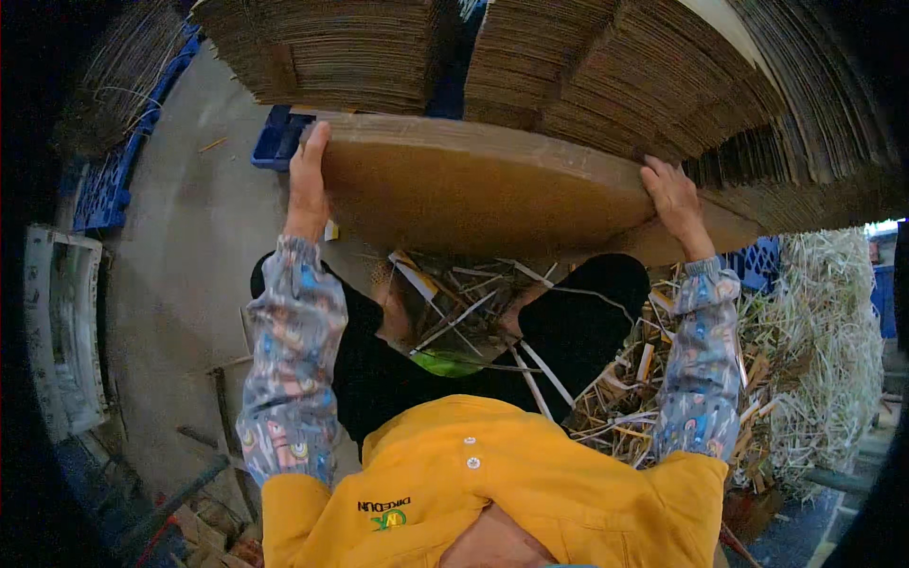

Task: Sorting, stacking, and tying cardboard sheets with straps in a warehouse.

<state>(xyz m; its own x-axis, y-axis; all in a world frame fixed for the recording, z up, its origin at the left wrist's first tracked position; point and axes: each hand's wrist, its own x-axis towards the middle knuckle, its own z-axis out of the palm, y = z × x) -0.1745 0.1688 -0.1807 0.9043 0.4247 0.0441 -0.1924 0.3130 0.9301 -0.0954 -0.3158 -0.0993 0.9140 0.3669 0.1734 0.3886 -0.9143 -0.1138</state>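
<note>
Between my hands, in front of my knees, is a wide bundle of flat brown cardboard sheets [473, 189]. My left hand [309, 175] grips its left end, the fingers over the top edge. Around the right part of its top edge my right hand [674, 199] is closed, thumb and fingers partly hidden. The bundle stands roughly on edge, its broad face toward me. Directly behind it rise tall stacks of cardboard sheets [350, 57], close to its upper edge. Patterned sleeves [294, 369] cover both my forearms.
Paper strips and cardboard scraps [625, 388] litter the ground around my legs. A heap of pale shredded strips [819, 350] lies at the right. Blue plastic pallets [102, 194] stand at the left and under the stacks. A white frame-like object [66, 327] sits at far left.
</note>
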